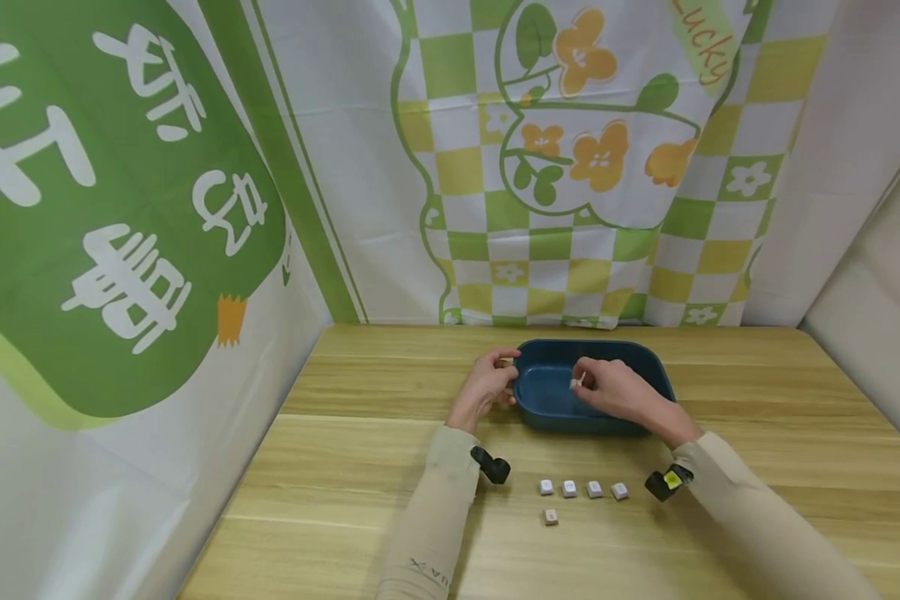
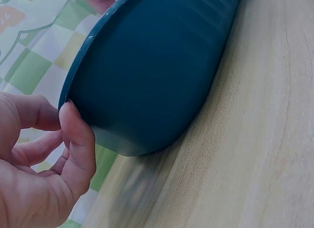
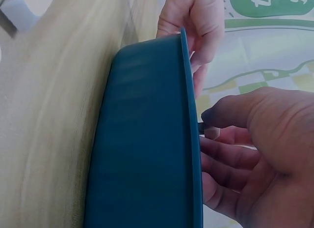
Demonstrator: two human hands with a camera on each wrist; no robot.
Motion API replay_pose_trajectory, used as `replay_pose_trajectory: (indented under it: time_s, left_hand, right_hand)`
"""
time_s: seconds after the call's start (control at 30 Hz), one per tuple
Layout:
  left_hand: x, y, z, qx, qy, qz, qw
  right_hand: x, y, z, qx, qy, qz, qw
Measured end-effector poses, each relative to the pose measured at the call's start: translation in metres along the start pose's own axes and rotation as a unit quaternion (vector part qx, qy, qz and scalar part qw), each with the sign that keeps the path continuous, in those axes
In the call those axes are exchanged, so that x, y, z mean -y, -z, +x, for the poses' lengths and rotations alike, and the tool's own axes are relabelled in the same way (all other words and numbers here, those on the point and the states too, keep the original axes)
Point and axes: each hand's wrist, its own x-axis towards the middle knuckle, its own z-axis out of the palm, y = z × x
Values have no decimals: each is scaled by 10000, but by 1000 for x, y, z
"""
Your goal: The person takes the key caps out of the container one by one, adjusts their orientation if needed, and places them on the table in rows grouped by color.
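A dark blue oval basin (image 1: 592, 422) stands on the wooden table. At its left end the left hand (image 1: 487, 385) pinches the rim; in the left wrist view the thumb and a finger of that hand (image 2: 46, 154) close on the rim (image 2: 81, 53). Over the basin's inside, the right hand (image 1: 617, 390) pinches a small pale tile (image 1: 576, 382). The right wrist view shows the tile (image 3: 212, 133) between thumb and fingers of the right hand (image 3: 265, 149), beyond the basin wall (image 3: 142, 134). Part of the basin's floor is hidden by the right hand.
In front of the basin, several small white tiles (image 1: 568, 489) form a row, with one beige tile (image 1: 551, 517) below the row's left end. A checkered cloth (image 1: 487, 208) hangs behind the table (image 1: 345, 467). Another printed curtain (image 1: 157, 250) hangs at the left.
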Motion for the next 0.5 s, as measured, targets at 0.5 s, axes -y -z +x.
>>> replay_pose_trajectory:
  time_s: [0.5]
  left_hand:
    - [0,-1,-2,-17,-21,37,10000]
  right_hand:
    - [6,4,-27,-263,348,64,9990]
